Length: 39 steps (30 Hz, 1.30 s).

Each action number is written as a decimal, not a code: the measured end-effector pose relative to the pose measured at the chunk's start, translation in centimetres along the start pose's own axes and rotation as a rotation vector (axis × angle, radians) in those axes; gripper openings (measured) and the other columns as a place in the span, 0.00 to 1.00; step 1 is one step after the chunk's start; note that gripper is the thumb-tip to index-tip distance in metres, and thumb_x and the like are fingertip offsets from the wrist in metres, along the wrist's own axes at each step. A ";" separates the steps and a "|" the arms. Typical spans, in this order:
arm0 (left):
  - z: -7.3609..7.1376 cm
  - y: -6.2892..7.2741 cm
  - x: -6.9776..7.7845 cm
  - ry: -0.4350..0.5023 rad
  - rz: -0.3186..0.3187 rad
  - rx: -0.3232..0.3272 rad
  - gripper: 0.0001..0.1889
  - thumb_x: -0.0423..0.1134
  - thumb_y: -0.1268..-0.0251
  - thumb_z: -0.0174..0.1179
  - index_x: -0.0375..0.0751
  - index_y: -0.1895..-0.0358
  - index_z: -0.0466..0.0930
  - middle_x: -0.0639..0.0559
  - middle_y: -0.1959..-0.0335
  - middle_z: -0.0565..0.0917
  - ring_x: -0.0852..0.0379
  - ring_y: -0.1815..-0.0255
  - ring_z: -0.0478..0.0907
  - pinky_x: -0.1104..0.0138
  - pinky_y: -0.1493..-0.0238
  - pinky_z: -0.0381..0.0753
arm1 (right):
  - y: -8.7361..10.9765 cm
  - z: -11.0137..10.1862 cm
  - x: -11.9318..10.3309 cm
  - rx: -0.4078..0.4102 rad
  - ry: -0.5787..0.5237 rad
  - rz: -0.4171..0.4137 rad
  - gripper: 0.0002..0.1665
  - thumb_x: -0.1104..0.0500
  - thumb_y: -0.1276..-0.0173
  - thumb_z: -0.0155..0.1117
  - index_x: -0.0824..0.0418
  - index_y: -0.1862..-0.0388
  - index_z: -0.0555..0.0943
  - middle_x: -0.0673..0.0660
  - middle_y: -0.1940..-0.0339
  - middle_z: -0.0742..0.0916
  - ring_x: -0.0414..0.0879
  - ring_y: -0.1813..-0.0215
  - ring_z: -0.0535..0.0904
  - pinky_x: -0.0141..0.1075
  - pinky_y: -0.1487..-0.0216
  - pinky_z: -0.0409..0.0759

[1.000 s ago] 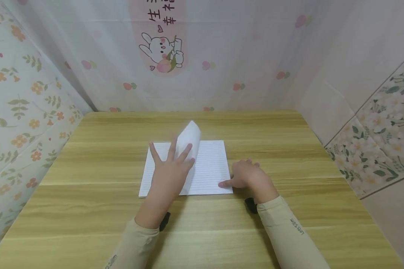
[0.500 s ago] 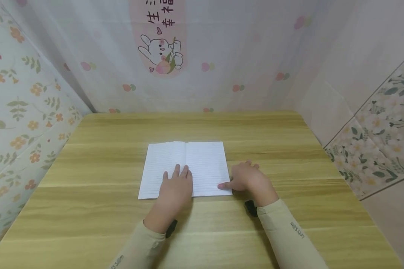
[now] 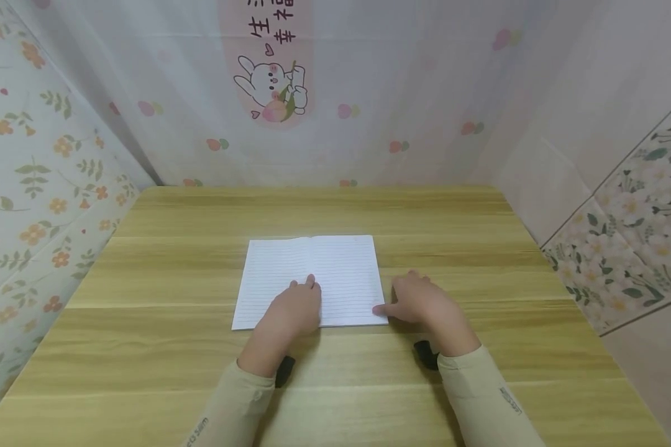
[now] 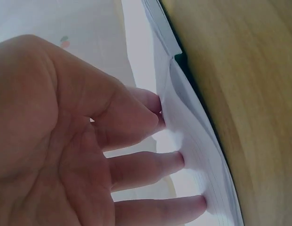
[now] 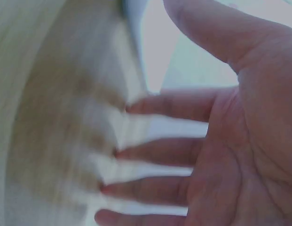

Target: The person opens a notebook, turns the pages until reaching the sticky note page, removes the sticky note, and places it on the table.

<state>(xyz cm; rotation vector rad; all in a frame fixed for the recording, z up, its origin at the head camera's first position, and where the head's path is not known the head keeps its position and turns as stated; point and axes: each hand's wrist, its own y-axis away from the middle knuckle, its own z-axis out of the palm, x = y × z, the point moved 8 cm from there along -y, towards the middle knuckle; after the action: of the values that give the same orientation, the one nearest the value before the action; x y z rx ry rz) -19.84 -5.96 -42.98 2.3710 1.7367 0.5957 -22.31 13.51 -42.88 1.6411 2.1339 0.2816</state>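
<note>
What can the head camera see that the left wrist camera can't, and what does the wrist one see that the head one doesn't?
Only the head view shows the right hand, the cartoon rabbit on the curtain and the flowery panel at the right.

Only the left wrist view shows the palm side of the left hand and a bit of dark green at the edge of the lined notebook.

Both show the left hand at the notebook, and some of the wood-grain table.
</note>
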 end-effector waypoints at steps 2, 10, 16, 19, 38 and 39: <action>0.0 0.0 -0.1 -0.005 -0.005 0.000 0.27 0.32 0.19 0.44 0.23 0.22 0.65 0.32 0.17 0.64 0.27 0.19 0.66 0.43 0.22 0.72 | 0.3 -0.1 -0.4 0.009 -0.027 -0.032 0.34 0.37 0.28 0.71 0.68 0.46 0.84 0.71 0.38 0.84 0.61 0.41 0.83 0.56 0.37 0.82; 0.1 0.0 -0.1 0.033 0.006 -0.017 0.29 0.32 0.22 0.47 0.24 0.21 0.63 0.33 0.15 0.61 0.27 0.17 0.62 0.43 0.19 0.68 | 0.4 0.0 -1.1 0.063 -0.040 -0.078 0.37 0.42 0.23 0.68 0.70 0.31 0.79 0.71 0.32 0.82 0.60 0.35 0.83 0.56 0.31 0.80; 0.1 0.3 0.0 0.055 -0.002 -0.029 0.29 0.33 0.20 0.45 0.24 0.20 0.62 0.33 0.14 0.59 0.27 0.16 0.58 0.44 0.17 0.65 | 0.4 0.5 -0.6 0.091 -0.045 -0.101 0.27 0.44 0.24 0.69 0.70 0.49 0.84 0.73 0.36 0.83 0.60 0.42 0.84 0.55 0.36 0.82; 0.1 0.4 0.0 0.058 0.001 -0.037 0.29 0.33 0.19 0.43 0.24 0.20 0.61 0.33 0.14 0.58 0.27 0.15 0.57 0.44 0.16 0.63 | 0.4 0.7 -0.5 0.094 -0.037 -0.108 0.29 0.45 0.23 0.68 0.72 0.47 0.84 0.78 0.31 0.80 0.67 0.33 0.81 0.59 0.29 0.79; 0.5 0.2 0.0 0.052 -0.054 -0.027 0.30 0.35 0.19 0.44 0.28 0.19 0.61 0.37 0.13 0.58 0.29 0.14 0.55 0.33 0.25 0.71 | 0.2 0.3 -1.3 0.139 0.015 -0.160 0.24 0.45 0.28 0.74 0.64 0.71 0.80 0.59 0.63 0.83 0.50 0.62 0.77 0.47 0.51 0.81; 0.5 0.2 0.0 0.051 -0.055 -0.027 0.30 0.35 0.19 0.44 0.28 0.19 0.61 0.37 0.13 0.58 0.29 0.14 0.55 0.32 0.26 0.71 | 0.3 0.3 -1.2 0.139 0.011 -0.157 0.24 0.45 0.28 0.74 0.63 0.71 0.80 0.59 0.63 0.83 0.50 0.62 0.77 0.47 0.51 0.81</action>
<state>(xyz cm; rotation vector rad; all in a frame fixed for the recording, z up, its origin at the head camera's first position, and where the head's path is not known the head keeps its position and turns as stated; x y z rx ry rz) -19.44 -5.95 -43.36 2.3014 1.7973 0.6731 -21.71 12.36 -42.74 1.5365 2.3208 0.0957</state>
